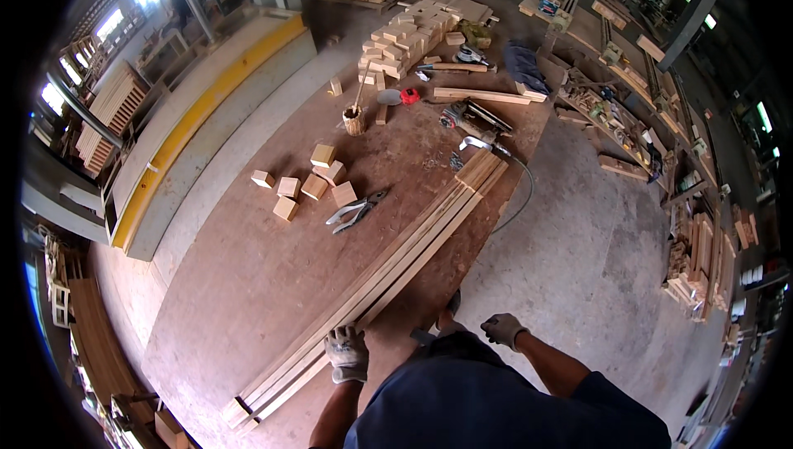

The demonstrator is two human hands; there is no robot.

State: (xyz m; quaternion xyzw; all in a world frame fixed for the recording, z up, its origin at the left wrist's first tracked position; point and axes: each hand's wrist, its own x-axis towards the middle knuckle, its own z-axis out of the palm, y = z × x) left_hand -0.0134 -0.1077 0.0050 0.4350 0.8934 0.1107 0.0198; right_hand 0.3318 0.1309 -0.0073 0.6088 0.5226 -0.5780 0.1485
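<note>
My left hand point(346, 353), in a pale work glove, is on a bundle of long wooden strips point(388, 267), its fingers bent over them near the lower end. The strips lie slantwise across the brown tabletop point(248, 300). Short wooden pieces point(479, 170) sit on their far end. My right hand point(502, 331), gloved too, is raised off the table's right side with the fingers curled in; whatever may be inside is hidden. Beyond the strips lie grey-handled pliers point(357, 210) and several small wooden blocks point(314, 185).
A pot point(353, 122) with a stick in it stands near a red tool point(410, 96). A hose point(531, 193) hangs off the right edge. Stacked blocks point(405, 40) fill the far end. A yellow-edged bench point(198, 123) is at left, cluttered racks point(611, 118) at right.
</note>
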